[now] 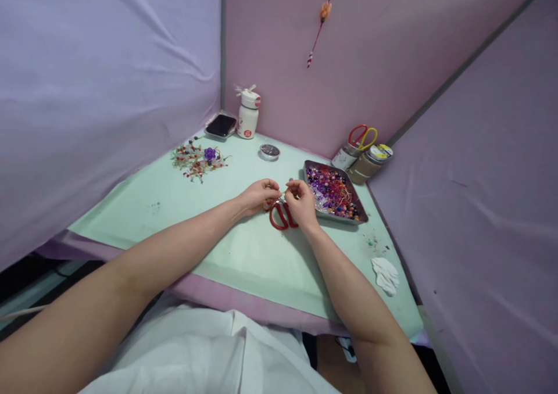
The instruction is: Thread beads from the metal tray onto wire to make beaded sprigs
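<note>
My left hand [263,196] and my right hand [300,201] come close together over the middle of the table, fingertips pinched. Between them runs a thin, pale greenish cord [283,193], its far ends hidden by the fingers. Small reddish beads seem to show under the left fingers, too small to make out well. Just below the hands lies a pair of red-handled scissors [279,217], partly covered by my right hand. Right beside that hand stands a metal tray [342,220] filled with purple, red, clear and orange beads.
Beaded strands [196,161] lie in a pile at the left. Along the back are a phone [221,125], a white bottle [248,121] and a small round tin [269,152]. Jars [370,163] with more scissors [364,137] stand behind the tray; a crumpled tissue [385,275] lies right.
</note>
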